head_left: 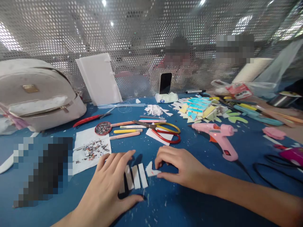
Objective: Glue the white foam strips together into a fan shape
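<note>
My left hand (113,179) is spread low over the blue table, fingers apart. It partly covers several short white strips (142,175) lying side by side, and nothing shows in its grasp. A white V-shaped piece (151,170) with small orange marks lies just right of the strips. Its right arm is between the thumb and index fingertips of my right hand (174,162), whose other fingers curl under. Beyond my hands are red-and-yellow-handled scissors (175,127) on a white scrap, and several pens (127,130). A pink glue gun (219,135) lies to the right.
At left, a white sheet (80,142) bears dark flakes, near a round dish (103,128) of flakes. Behind stand a pale backpack (40,94), white boards (99,78) and a phone (165,83). Cut scraps (199,108) pile up at back right. A perforated metal screen (132,37) rises behind.
</note>
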Available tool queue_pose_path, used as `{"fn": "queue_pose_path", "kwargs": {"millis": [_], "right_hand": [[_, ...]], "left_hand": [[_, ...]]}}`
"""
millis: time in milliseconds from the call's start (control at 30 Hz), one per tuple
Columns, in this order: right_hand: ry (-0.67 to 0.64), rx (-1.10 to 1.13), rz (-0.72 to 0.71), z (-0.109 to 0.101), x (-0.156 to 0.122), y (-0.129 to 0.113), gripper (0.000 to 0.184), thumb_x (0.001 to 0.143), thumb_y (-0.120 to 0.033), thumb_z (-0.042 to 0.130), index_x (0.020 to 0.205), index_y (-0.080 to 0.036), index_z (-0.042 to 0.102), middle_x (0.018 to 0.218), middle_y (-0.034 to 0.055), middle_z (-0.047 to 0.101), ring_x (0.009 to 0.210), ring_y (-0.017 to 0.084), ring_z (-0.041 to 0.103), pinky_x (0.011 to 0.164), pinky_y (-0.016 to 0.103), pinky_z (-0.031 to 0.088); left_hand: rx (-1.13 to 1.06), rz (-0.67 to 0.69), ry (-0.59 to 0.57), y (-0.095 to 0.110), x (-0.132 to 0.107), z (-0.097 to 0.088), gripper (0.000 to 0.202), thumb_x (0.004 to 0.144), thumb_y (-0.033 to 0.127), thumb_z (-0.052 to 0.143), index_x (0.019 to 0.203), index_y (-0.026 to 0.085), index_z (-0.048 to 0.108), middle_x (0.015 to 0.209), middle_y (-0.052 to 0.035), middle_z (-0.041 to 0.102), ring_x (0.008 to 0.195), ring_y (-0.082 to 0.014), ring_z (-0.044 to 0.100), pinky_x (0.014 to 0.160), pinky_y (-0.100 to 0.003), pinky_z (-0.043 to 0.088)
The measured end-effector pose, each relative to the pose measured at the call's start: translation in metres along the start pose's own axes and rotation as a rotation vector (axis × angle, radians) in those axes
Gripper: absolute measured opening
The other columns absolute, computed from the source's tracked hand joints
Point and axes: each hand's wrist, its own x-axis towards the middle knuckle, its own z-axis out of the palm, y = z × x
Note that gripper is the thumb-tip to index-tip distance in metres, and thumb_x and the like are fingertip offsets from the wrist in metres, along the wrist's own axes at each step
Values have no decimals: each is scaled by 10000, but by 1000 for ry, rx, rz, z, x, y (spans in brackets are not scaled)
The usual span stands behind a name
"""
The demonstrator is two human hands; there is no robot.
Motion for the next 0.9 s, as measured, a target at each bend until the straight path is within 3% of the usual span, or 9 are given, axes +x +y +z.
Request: {"fn": "queue_pose_path", "kwargs": {"millis": [133, 267, 467, 900], "right_hand": [[-1, -10, -17, 1, 0, 2, 147, 913, -332, 689, 942, -216, 604, 952, -10, 634, 847, 143, 579, 705, 247, 390], [17, -12, -50, 2, -1, 5, 166, 938, -371, 652, 939, -214, 597, 932, -4, 632, 837, 148, 571, 703, 255, 384], [26, 13, -40, 2, -1, 7, 250, 960, -466, 597, 936, -217, 601, 917, 5, 632, 815, 156, 566, 693, 263, 376], [9, 13, -9, 2, 2, 7, 247, 959, -465, 600, 934, -220, 608, 909, 5, 633, 801, 148, 561, 685, 260, 379]], "left_hand": [[24, -91, 25, -5, -10, 0, 960, 702, 339, 847, 1470, 300, 272, 1246, -52, 603, 1122, -302, 528, 999, -463, 362], [15, -86, 7, -7, -12, 0, 825, 794, 268, 723, 1478, 290, 262, 1201, -35, 618, 1102, -269, 537, 990, -440, 364], [-12, -79, 4, -9, -10, -1, 616, 897, 250, 538, 1466, 276, 304, 1178, -33, 624, 1088, -251, 548, 1001, -434, 344], [-66, -42, -18, -14, -12, -3, 594, 910, 252, 536, 1463, 298, 324, 1216, -33, 633, 1063, -255, 564, 966, -436, 409]]}}
